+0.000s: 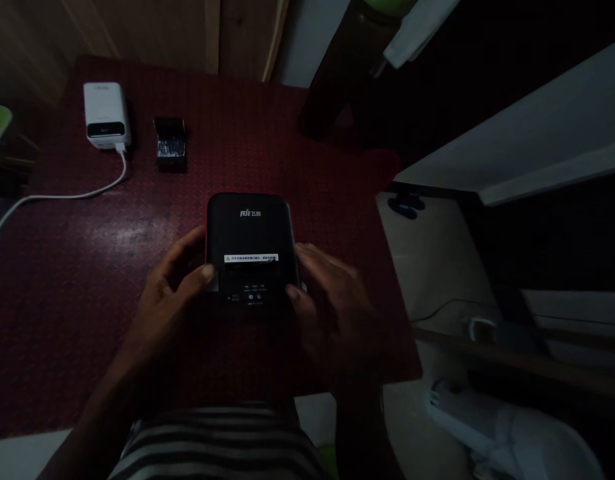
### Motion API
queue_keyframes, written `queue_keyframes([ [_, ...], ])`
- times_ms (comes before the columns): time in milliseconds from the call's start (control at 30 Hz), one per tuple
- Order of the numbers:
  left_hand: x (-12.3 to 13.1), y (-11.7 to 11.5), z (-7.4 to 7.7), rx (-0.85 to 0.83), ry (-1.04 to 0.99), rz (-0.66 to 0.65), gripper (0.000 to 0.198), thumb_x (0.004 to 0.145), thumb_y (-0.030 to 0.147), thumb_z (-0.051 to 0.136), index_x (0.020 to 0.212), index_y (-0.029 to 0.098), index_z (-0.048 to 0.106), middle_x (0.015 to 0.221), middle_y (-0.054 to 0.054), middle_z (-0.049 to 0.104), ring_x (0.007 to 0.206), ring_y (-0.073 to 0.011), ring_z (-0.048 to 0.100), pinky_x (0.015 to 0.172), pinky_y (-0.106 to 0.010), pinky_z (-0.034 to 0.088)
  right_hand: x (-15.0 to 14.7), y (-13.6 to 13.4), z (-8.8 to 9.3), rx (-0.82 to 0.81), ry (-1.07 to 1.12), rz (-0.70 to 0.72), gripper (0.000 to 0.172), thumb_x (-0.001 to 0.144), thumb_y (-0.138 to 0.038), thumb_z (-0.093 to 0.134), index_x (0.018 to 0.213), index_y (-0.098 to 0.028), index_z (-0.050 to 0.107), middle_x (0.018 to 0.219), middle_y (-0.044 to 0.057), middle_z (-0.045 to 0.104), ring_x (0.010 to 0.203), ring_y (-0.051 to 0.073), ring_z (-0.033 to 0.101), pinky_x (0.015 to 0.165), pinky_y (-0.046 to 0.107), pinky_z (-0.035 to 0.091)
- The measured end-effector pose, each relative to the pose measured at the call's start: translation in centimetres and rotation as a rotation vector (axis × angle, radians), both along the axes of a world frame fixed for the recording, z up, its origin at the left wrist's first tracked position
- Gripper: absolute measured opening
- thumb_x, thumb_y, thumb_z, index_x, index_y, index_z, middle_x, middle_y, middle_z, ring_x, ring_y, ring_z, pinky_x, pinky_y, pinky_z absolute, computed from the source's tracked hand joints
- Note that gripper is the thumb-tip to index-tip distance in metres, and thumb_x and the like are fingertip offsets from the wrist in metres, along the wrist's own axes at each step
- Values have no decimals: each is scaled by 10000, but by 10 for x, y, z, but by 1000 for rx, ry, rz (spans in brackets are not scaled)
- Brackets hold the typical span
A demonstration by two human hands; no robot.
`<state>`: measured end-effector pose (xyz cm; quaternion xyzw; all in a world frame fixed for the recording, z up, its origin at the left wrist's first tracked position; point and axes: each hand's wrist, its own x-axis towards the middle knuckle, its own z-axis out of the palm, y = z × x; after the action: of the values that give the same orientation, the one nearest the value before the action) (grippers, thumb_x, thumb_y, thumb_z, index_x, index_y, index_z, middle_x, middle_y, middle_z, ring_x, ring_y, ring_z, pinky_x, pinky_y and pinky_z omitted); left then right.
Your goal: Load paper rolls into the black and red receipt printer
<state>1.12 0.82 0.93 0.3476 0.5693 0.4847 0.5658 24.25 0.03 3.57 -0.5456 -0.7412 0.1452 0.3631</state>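
1. The left thumb (207, 271) presses on the near left part of the black device (250, 230), and the other fingers curve along its left side; the left hand (167, 287) grasps the device by this edge.
2. The right thumb (292, 291) touches the near right edge, with the remaining fingers laid along the right side. Whether the right hand (337, 300) clamps the device or merely steadies it, I cannot tell.
3. The device sits between both palms, in front of the wearer and over the red tabletop (247, 147); whether its underside touches the surface is hidden. Its long axis runs from near to far, almost straight away from the body. The end with the white logo (250, 214) points away, while the small panel of buttons (253, 297) lies toward the wearer. A white warning label (251, 258) crosses the top between them, at right angles to the long axis.
4. Beyond the left hand lies a small black item (170, 143) with a crinkled, glossy middle. To its left is a white box (104, 110) with a dark display strip; a white cable (72, 196) is plugged into its near end and curves toward the left.
5. Farther out, wooden boards (157, 33) stand behind the table. Dark slippers (407, 205) lie on the floor to the right, and a striped garment (212, 443) shows below the near edge.
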Motion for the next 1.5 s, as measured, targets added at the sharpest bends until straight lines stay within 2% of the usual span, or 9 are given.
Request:
queue_keyframes([
  [100, -3, -3, -2, 19, 45, -9, 640, 947, 522, 934, 1547, 372, 766, 1623, -64, 755, 1598, -424, 643, 1248, -546, 630, 4, -9, -11, -121, 109, -174, 382, 1136, -383, 695, 1506, -309, 757, 1473, 96, 855, 1311, 316, 852, 1060, 514, 736],
  [200, -2, -2, -1, 27, 66, 1, 604, 949, 465, 919, 1524, 346, 777, 1629, -66, 751, 1592, -411, 651, 1253, -525, 624, 3, -17, -23, -241, 200, -226, 440, 1106, -494, 733, 1493, -287, 767, 1402, 123, 880, 1183, 320, 891, 945, 469, 759],
  [500, -1, -6, 7, 34, 65, -43, 669, 995, 504, 906, 1622, 355, 725, 1705, -51, 693, 1631, -373, 612, 1322, -499, 568, 2, -20, -28, -238, 194, -200, 418, 1128, -478, 696, 1491, -278, 756, 1410, 122, 876, 1229, 310, 879, 989, 475, 755],
  [667, -6, -6, 9, 14, 108, -67, 696, 976, 562, 917, 1626, 400, 729, 1692, -36, 706, 1624, -387, 620, 1315, -514, 579, 4, -18, -29, -235, 207, -184, 432, 1109, -477, 730, 1486, -267, 754, 1404, 131, 878, 1237, 317, 879, 1003, 483, 755],
  [833, -5, -3, 18, 12, 111, -105, 680, 984, 543, 908, 1616, 364, 736, 1716, -60, 684, 1659, -418, 576, 1333, -551, 559, 4, -18, -30, -232, 200, -177, 438, 1114, -471, 732, 1503, -271, 747, 1401, 136, 876, 1222, 319, 881, 991, 478, 756],
  [1000, -3, 0, 23, -13, 91, -122, 707, 993, 529, 895, 1650, 347, 706, 1749, -69, 653, 1661, -418, 575, 1329, -530, 562, 4, -18, -28, -235, 198, -181, 432, 1116, -487, 724, 1491, -274, 751, 1399, 125, 876, 1212, 309, 882, 972, 463, 759],
  [1167, 0, 1, 26, -53, 73, -99, 691, 947, 466, 932, 1600, 346, 741, 1768, -61, 637, 1720, -445, 486, 1275, -494, 613, 2, -17, -25, -230, 218, -181, 420, 1104, -474, 743, 1473, -273, 757, 1397, 100, 885, 1221, 298, 884, 1000, 447, 756],
  [1333, 4, -2, 21, -35, 32, -61, 654, 983, 445, 887, 1612, 356, 732, 1742, -50, 663, 1695, -417, 532, 1325, -522, 566, 7, -13, -17, -157, 140, -149, 378, 1108, -417, 742, 1454, -266, 766, 1359, 80, 898, 1171, 288, 895, 955, 438, 764],
  [1500, -2, -7, 10, -9, 72, -39, 665, 985, 547, 895, 1614, 403, 735, 1792, -23, 611, 1725, -434, 482, 1277, -531, 613, 5, 11, 2, 54, -28, 16, 248, 1152, -218, 696, 1375, -235, 802, 1417, 89, 876, 1330, 265, 835, 1171, 450, 676],
])
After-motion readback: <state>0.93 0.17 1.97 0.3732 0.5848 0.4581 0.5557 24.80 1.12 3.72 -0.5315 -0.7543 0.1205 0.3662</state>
